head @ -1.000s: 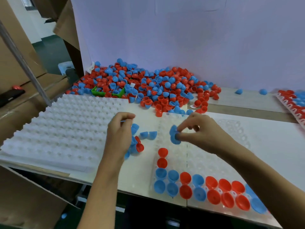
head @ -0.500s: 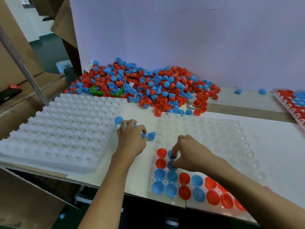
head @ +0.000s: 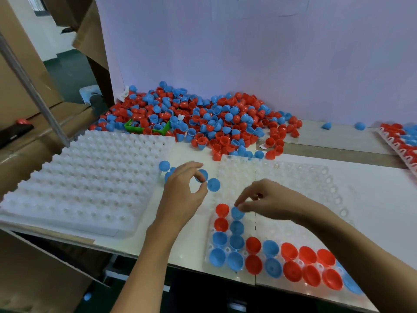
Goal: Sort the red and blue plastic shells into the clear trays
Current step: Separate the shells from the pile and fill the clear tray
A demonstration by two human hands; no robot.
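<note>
Right hand (head: 266, 201) has come down from mid-air to the clear tray (head: 293, 177); its fingers now pinch a blue shell (head: 237, 213) sitting in a pocket beside a red one, so one more slot looks filled. Left hand (head: 182, 190) shifted back to the loose shells on the worktop (head: 372, 195), fingers curled round a blue shell (head: 201, 175), probably next to go in. Tray: near rows hold mixed red and blue domes, glossy, far pockets bare. The pile (head: 198, 123) at the back is big, so I'd call it early days.
</note>
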